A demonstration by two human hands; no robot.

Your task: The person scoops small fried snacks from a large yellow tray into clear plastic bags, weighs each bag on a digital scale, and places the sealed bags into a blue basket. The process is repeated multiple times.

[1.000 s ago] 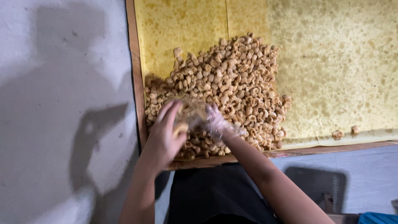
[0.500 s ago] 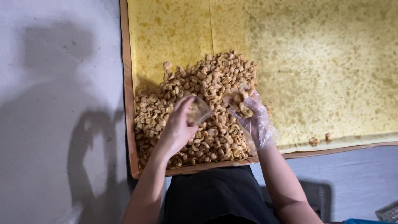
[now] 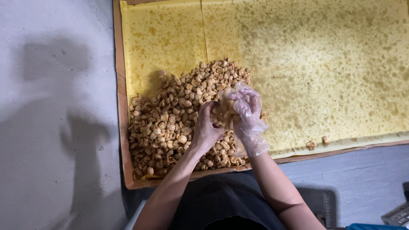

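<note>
The right hand (image 3: 247,121) wears a thin, clear plastic glove, crinkled and faintly shiny; the left hand (image 3: 207,130) is bare. The fried snack pieces (image 3: 170,123) look dry, puffed and rough, a matt golden brown. Under them lies yellow paper (image 3: 324,72), matt and blotched with darker oily spots. The tray's rim (image 3: 121,127) looks like brown cardboard or wood. The worktop (image 3: 55,106) is pale grey, smooth and dull.

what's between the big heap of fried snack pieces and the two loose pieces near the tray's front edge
In the head view, only bare oil-spotted yellow paper lining lies between the heap of golden-brown fried snack pieces and the two stray pieces. No other pieces show on that stretch.
</note>
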